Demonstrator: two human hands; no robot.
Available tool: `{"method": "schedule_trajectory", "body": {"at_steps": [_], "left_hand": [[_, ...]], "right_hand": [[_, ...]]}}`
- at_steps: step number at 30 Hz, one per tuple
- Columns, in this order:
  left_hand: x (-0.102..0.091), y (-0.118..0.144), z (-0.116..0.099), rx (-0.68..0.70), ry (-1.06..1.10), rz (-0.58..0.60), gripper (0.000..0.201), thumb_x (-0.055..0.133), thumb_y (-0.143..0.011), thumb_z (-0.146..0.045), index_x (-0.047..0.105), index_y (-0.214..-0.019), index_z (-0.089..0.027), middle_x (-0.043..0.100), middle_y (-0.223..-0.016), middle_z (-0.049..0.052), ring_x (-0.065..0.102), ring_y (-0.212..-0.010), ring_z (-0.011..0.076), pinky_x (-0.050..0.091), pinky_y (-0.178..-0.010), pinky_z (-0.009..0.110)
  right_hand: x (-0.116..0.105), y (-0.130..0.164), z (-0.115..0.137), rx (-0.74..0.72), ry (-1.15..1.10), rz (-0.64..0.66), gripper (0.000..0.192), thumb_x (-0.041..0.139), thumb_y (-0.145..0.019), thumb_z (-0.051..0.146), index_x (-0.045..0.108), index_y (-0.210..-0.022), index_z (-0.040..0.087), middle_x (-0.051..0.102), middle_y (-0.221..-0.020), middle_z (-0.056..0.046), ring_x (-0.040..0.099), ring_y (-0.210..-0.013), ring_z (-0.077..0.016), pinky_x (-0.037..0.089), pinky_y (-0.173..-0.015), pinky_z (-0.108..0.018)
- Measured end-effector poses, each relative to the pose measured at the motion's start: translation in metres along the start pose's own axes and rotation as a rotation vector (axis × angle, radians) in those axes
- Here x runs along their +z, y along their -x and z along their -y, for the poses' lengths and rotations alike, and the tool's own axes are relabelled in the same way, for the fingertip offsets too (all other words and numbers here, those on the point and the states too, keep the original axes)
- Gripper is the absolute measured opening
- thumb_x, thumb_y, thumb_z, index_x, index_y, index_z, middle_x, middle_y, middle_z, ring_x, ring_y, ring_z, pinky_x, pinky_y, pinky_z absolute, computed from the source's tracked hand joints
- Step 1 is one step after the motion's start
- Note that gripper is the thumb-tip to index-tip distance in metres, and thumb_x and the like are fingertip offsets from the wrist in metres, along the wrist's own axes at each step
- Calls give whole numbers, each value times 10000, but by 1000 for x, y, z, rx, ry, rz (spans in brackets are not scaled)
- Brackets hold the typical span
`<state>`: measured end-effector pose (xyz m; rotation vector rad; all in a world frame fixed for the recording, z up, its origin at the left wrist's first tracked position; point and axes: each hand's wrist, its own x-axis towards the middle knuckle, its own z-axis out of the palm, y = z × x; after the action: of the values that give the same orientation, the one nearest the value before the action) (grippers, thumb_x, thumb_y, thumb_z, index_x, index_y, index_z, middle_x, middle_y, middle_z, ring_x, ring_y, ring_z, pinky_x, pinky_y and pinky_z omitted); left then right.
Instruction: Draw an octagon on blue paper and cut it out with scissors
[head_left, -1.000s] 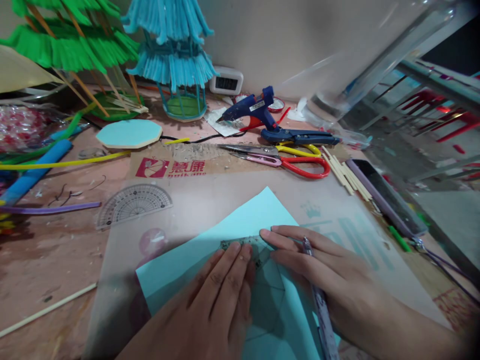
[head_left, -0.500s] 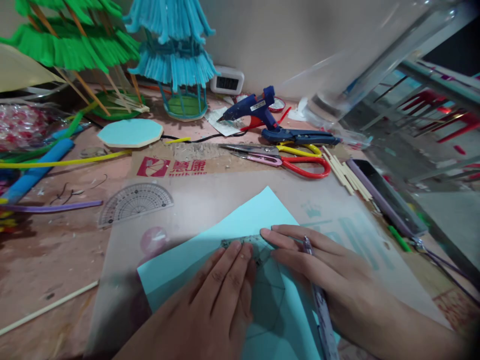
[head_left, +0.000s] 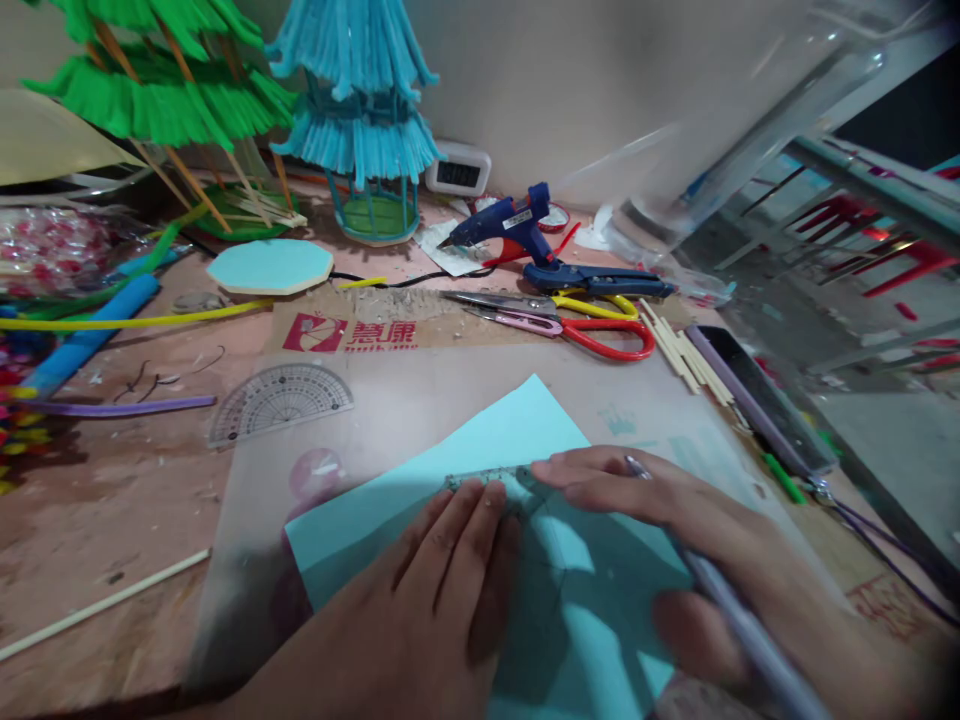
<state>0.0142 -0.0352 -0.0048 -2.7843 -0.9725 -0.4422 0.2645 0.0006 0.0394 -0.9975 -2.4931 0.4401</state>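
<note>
A sheet of light-blue paper (head_left: 525,420) lies askew on a frosted plastic sheet, with thin pencil-like lines drawn on it. My left hand (head_left: 427,590) lies flat on it, fingers stretched and together, pressing on a clear ruler (head_left: 491,478) with dark markings. Most of the ruler is hidden beneath those fingers. My right hand (head_left: 720,540) is at the ruler's right end, index finger reaching to it. A pen (head_left: 735,610) rests between its fingers, pointing back towards me. The thumb is blurred and held away from the fingers.
Beyond the paper lie a protractor (head_left: 285,400), scissors with red handles (head_left: 611,340), a blue glue gun (head_left: 510,225) and several pale sticks (head_left: 682,350). A phone (head_left: 761,400) lies at right. Green (head_left: 172,100) and blue (head_left: 360,140) tiered models stand at the back left.
My right hand has lifted and turned slightly, its thumb swinging outward and the pen tilting further to the right. The left hand stays pressed down. The view has shifted slightly.
</note>
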Motion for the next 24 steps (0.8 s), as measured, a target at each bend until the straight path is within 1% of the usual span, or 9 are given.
{"method": "schedule_trajectory", "body": {"at_steps": [2,4,5,6,7,10,14,18,24], "left_hand": [[-2,-2,1,-2,9,16,415,293,-1017,-145,510,-1368,-107,612,-1406,82,542,-1294,197,248,-1131,334],[-3,-2,0,-2,3,20,413,272,-1028,-134,527,-1353,-107,623,-1390,91,556,-1280,192,253,-1122,329],[-2,-3,0,-10,-1,26,412,266,-1032,-129,533,-1344,-102,630,-1381,98,571,-1264,195,260,-1115,335],[-2,-3,-1,-9,-8,6,412,253,-1033,-125,542,-1325,-96,645,-1358,103,588,-1242,200,267,-1108,345],[-1,-3,-2,-14,-14,-3,410,248,-1032,-123,545,-1313,-88,656,-1341,108,600,-1226,208,275,-1101,358],[2,-3,-3,-24,-29,-55,409,235,-1017,-111,545,-1282,-78,692,-1279,109,625,-1186,215,300,-1083,371],[3,-1,-4,-36,-19,-58,397,270,-1007,-123,530,-1306,-89,678,-1304,103,606,-1215,209,290,-1099,360],[2,1,-5,-56,0,-34,397,288,-1002,-128,498,-1334,-67,661,-1327,122,581,-1244,224,246,-1139,376],[0,2,-4,-42,-34,-24,392,283,-1007,-132,496,-1331,-73,680,-1306,98,626,-1184,200,264,-1126,368]], "right_hand": [[-8,-13,4,101,-197,76,605,209,-1023,634,596,-1233,220,740,-1052,-96,722,-947,-207,601,-808,-272],[-8,-29,6,190,-340,-10,433,281,-1061,518,600,-1017,227,675,-791,-35,646,-654,-158,533,-565,-241],[-4,-38,5,195,-377,35,283,400,-1048,416,554,-908,223,623,-702,-4,580,-565,-130,456,-475,-218],[1,-47,3,215,-388,74,152,506,-1001,310,512,-876,224,598,-676,18,544,-542,-116,421,-462,-209],[7,-56,1,208,-402,93,111,576,-944,243,492,-874,226,584,-663,34,518,-535,-108,396,-461,-205],[26,-73,-7,231,-485,141,211,658,-865,225,459,-795,220,542,-623,55,457,-513,-90,350,-453,-198],[39,-79,-11,277,-546,120,269,633,-876,249,412,-725,222,498,-601,61,424,-509,-80,324,-455,-192],[41,-77,-7,274,-498,75,252,610,-854,217,405,-708,220,493,-590,61,414,-503,-73,310,-463,-195],[43,-77,-4,225,-446,62,244,606,-850,224,412,-702,216,472,-556,76,376,-466,-60,291,-447,-189]]}}
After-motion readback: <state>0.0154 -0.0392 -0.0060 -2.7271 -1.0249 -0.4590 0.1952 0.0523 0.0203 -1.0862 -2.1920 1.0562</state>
